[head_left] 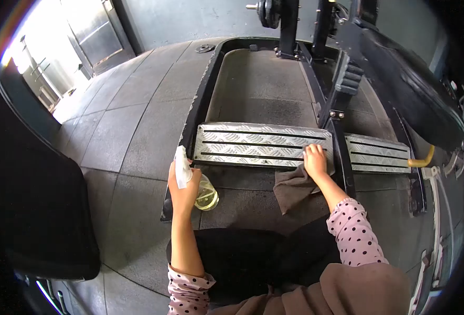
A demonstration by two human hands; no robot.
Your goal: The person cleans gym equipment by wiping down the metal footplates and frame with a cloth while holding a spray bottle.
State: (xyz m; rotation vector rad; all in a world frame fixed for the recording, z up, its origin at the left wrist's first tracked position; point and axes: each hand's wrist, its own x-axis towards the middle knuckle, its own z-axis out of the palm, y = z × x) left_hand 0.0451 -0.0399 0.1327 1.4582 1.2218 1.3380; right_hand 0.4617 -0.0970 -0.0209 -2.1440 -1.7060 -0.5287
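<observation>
My left hand is wrapped round the neck of a spray bottle with a white trigger head and clear yellowish liquid inside. The bottle is by the left end of a silver diamond-plate footplate crossed by dark strips. On that plate's right end, my right hand presses a brown cloth. Part of the cloth hangs over the plate's near edge, and its upper part is hidden under my fingers.
The plate belongs to a black-framed gym machine. An upright post and black pad rise at right, near a yellow handle. A second footplate lies right of the post. A black padded seat stands left on dark floor tiles.
</observation>
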